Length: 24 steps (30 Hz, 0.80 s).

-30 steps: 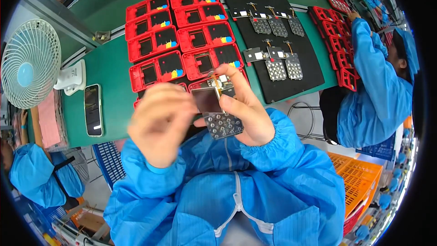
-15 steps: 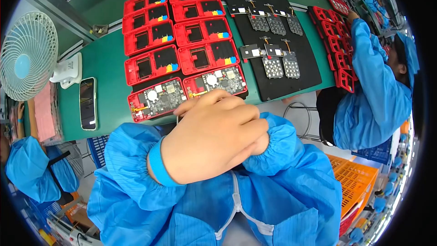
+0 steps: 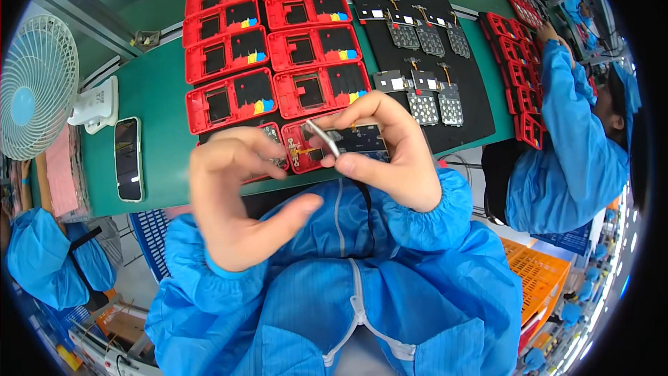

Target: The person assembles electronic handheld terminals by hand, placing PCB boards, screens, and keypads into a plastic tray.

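My left hand [image 3: 236, 195] is slightly blurred, its thumb and fingers apart with nothing between them, near the red housing with a circuit board [image 3: 277, 145]. Pinched in my right hand [image 3: 396, 150] is a short silver bar-shaped piece [image 3: 323, 138], its lower end at the thumb tip. Behind that piece, between finger and thumb, shows a dark flat panel [image 3: 362, 141]; whether I hold it too I cannot tell. Just left of the panel, the nearest right red housing [image 3: 296, 129] shows an orange flex strip [image 3: 304, 150]. My right fingers partly cover this housing.
Two columns of red housings [image 3: 285, 82] lie ahead on the green table [image 3: 163, 101]. A black mat [image 3: 463, 90] holds several keypad assemblies [image 3: 422, 108]. At left stand a white fan [image 3: 35, 97] and a phone [image 3: 129, 160]. A co-worker [image 3: 563, 146] reaches toward red frames at right.
My hands were crossed, the left over the right; now they are apart. The left has moved left and opened. The silver piece and dark panel have come into view at my right hand.
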Motion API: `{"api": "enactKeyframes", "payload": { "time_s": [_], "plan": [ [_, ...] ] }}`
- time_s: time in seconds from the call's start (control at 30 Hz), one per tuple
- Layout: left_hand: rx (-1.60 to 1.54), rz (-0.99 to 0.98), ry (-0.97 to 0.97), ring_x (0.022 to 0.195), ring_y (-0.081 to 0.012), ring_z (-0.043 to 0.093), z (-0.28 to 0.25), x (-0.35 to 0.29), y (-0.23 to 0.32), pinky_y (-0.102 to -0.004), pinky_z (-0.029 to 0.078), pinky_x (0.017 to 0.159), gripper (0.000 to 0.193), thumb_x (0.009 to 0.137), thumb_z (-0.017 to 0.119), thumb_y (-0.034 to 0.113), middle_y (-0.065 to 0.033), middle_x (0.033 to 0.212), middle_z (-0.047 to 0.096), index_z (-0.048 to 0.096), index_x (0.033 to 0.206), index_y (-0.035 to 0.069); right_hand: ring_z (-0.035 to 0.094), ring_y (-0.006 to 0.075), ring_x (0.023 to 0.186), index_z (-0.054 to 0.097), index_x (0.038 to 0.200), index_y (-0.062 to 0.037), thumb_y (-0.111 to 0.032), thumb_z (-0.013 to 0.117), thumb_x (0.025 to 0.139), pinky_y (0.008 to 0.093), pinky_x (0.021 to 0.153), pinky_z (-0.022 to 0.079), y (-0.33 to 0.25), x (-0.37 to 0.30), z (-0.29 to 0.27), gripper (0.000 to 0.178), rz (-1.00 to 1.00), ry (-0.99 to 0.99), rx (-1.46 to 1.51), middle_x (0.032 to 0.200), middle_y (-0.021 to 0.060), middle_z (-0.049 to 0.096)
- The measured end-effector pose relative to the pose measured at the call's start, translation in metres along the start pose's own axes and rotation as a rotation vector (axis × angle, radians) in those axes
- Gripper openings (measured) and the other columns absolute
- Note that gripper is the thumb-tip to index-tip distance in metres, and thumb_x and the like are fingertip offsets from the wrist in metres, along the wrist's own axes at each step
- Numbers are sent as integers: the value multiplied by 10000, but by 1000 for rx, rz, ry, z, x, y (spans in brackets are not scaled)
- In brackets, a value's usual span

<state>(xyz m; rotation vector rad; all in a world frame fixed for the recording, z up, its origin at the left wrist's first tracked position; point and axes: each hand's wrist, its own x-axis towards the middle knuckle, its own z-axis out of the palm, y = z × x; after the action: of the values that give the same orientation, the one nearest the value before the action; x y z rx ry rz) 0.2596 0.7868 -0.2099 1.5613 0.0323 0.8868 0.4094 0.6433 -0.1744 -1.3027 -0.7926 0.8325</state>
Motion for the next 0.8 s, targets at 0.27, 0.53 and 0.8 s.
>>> {"api": "enactKeyframes", "payload": {
  "time_s": [0.27,0.53,0.8],
  "plan": [
    [-194,-277,22,1177,-296,568,38,-16,-19,-425,589,867,922,649,840,-65,-198,1303,489,193,1271,148,598,346,1173,458,1153,-17,-180,706,886,455,967,528,23,17,22,400,-287,144,109,1277,275,562],
    [-84,-253,42,1028,-265,666,37,-9,-25,-384,580,846,811,698,837,-6,-188,1173,593,240,1241,70,602,235,1141,469,1161,-32,29,653,883,359,946,529,34,16,26,339,-209,182,265,1245,186,571],
    [186,-52,-115,1088,-290,632,38,6,-17,-396,579,859,735,664,821,-21,-218,1213,542,266,1133,95,594,243,1160,495,1137,-26,20,655,877,385,986,495,25,18,26,309,-288,225,297,1266,186,559]
  ]
}}
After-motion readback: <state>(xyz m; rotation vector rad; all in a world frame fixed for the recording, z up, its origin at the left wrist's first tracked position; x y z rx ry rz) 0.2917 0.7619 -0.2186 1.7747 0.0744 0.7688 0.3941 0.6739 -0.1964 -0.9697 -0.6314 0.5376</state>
